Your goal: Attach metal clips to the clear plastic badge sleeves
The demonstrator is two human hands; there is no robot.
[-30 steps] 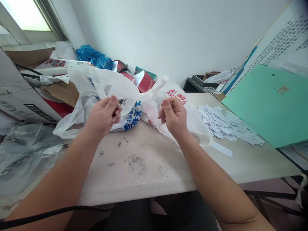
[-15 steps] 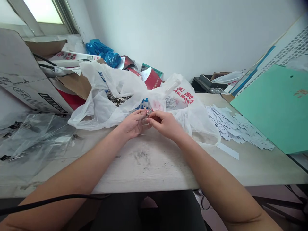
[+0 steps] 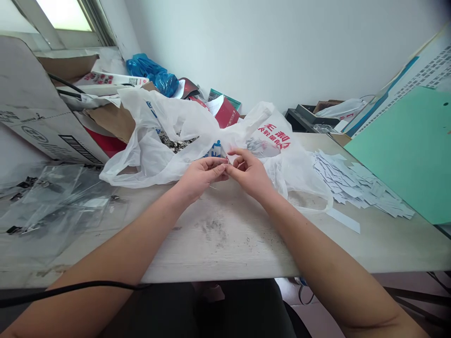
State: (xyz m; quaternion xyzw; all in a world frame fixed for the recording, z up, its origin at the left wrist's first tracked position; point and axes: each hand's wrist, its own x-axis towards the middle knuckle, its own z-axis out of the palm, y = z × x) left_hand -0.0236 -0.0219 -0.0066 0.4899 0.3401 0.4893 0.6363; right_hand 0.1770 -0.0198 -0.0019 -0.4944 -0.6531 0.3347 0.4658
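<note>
At the table's (image 3: 229, 244) middle, before the bags (image 3: 158, 126), a tiny piece (image 3: 228, 163) is pinched between left hand (image 3: 200, 176) and right hand (image 3: 251, 174) fingertips.

Plain white wall (image 3: 282, 47) behind a pale wooden table (image 3: 229, 244). Window (image 3: 59, 14) at upper left admits daylight. Green board (image 3: 405, 150) leans at right; cardboard box (image 3: 31, 112) stands at left

Single head view, facing forward-down, close over table (image 3: 225, 244).
</note>
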